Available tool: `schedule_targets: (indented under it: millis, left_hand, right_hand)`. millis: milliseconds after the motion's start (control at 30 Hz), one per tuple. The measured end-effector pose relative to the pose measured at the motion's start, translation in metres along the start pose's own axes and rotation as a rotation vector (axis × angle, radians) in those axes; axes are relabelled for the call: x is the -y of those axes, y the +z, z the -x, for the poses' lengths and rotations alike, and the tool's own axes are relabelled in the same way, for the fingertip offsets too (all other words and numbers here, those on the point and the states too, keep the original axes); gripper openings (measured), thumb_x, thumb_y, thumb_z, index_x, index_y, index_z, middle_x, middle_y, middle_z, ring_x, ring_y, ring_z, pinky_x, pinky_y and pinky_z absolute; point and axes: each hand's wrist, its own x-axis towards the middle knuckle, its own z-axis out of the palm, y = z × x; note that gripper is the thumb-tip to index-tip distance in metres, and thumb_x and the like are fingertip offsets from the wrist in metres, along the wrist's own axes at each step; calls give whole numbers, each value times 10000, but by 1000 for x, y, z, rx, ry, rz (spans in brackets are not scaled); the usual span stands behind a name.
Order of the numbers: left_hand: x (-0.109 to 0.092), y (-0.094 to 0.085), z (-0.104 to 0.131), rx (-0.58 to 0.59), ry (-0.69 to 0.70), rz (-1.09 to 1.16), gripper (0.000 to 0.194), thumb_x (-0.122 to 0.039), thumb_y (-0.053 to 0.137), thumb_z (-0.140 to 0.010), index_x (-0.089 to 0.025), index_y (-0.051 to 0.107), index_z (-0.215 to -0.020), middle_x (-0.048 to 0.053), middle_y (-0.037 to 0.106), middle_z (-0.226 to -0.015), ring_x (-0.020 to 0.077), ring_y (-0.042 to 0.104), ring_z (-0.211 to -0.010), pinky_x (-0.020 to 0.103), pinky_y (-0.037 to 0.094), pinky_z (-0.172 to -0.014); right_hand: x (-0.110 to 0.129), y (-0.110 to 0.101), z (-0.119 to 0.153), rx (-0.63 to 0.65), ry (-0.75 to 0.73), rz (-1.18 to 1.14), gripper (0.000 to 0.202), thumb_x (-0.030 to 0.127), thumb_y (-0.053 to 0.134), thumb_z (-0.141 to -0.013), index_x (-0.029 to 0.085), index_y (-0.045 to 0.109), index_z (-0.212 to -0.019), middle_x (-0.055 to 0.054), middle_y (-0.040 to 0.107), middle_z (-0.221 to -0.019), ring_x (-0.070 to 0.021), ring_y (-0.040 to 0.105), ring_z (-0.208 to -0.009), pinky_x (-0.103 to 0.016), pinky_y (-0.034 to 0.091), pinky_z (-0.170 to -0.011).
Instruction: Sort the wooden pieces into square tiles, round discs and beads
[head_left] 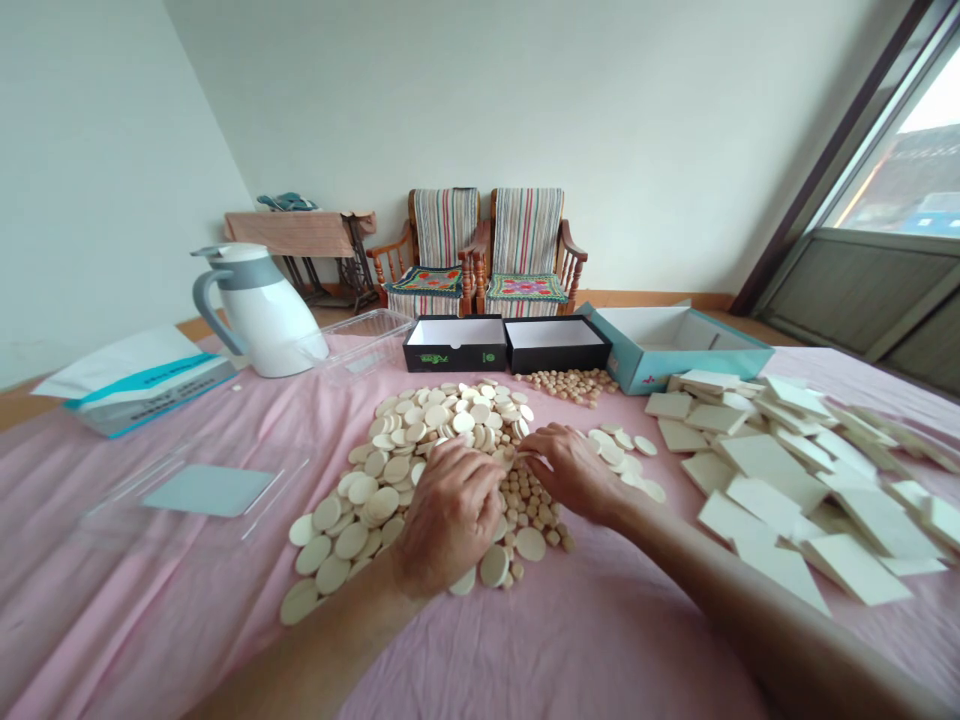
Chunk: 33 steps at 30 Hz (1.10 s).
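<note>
A wide pile of pale round wooden discs [397,468] lies on the pink cloth in front of me, with small wooden cubes [529,500] mixed in at its right side. My left hand [455,512] is over the pile, back up, its fingers bent and pressed together; the fingertips and anything in them are hidden. From the right, my right hand [571,470] reaches to the cubes with its fingers closed and pointing left. Its fingertips almost meet my left hand near a disc, and what they grip cannot be made out.
Square wooden tiles [772,470] are heaped at right, beside a blue box [675,350]. Black boxes [455,357] stand behind the pile, near more small cubes [574,384]. At left are a white jug [266,310], a plastic bag [150,385] and a clear plastic tray [360,340].
</note>
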Motion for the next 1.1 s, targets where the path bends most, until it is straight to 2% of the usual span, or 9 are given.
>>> schedule_targets:
  millis: [100, 233, 367, 567, 667, 800, 933, 1033, 1100]
  left_hand:
    - [0, 0, 0, 15, 3, -4, 181, -64, 492, -808, -172, 628, -859, 28, 669, -844, 177, 597, -860, 424, 417, -972]
    - [0, 1, 1, 10, 16, -1, 176, -64, 496, -804, -169, 626, -855, 30, 673, -831, 176, 600, -837, 427, 417, -970]
    - [0, 2, 1, 20, 21, -6, 193, -53, 487, -799, -171, 633, -846, 30, 670, -797, 173, 603, -816, 423, 431, -950]
    - [0, 2, 0, 22, 23, -9, 190, -58, 493, -797, -173, 637, -841, 30, 666, -807, 170, 605, -819, 420, 437, -953]
    - [0, 2, 0, 30, 18, -4, 192, -61, 488, -806, -176, 636, -845, 30, 665, -818, 170, 603, -826, 424, 430, -967]
    - [0, 3, 1, 30, 10, 6, 187, -60, 487, -806, -173, 631, -846, 34, 662, -815, 175, 596, -829, 428, 429, -958]
    - [1, 3, 1, 33, 17, 4, 191, -51, 493, -789, -174, 631, -837, 33, 660, -795, 177, 595, -821, 426, 436, -946]
    - [2, 3, 1, 25, 18, -10, 194, -51, 498, -779, -178, 633, -836, 33, 662, -791, 177, 596, -818, 423, 442, -942]
    - [3, 3, 1, 31, 8, -21, 196, -53, 498, -780, -180, 636, -837, 32, 659, -784, 177, 596, -815, 423, 442, -940]
  right_hand:
    - [-6, -9, -2, -25, 85, 75, 257, 163, 438, -867, 182, 694, -880, -69, 682, -824, -175, 583, -811, -271, 378, -734]
    - [-25, -38, 0, 11, 297, 278, 241, 146, 464, -792, 174, 694, -724, -98, 680, -764, -193, 584, -748, -298, 358, -676]
    - [-38, -57, 4, -5, 389, 429, 188, 184, 510, -771, 173, 690, -716, -131, 679, -883, -269, 573, -898, -346, 349, -720]
    - [-24, -24, 2, 57, 104, 175, 244, 105, 488, -806, 187, 692, -910, -79, 669, -903, -205, 582, -896, -304, 352, -778]
    - [-16, -9, 2, 92, 54, 201, 223, 70, 466, -811, 167, 665, -839, -85, 651, -864, -193, 586, -826, -294, 348, -731]
    - [-22, -6, -2, 30, 98, 151, 209, 53, 452, -798, 159, 633, -807, -74, 628, -835, -162, 570, -748, -259, 343, -661]
    - [-45, -20, -21, -47, 210, 135, 224, 25, 462, -740, 151, 627, -823, -77, 619, -866, -160, 566, -769, -245, 347, -647]
    - [-55, -31, -34, -103, 302, 229, 241, 37, 433, -777, 140, 640, -845, -104, 607, -887, -167, 565, -746, -256, 351, -631]
    - [-51, -34, -38, -165, 286, 219, 236, 80, 433, -818, 144, 650, -887, -114, 605, -954, -166, 572, -763, -254, 366, -642]
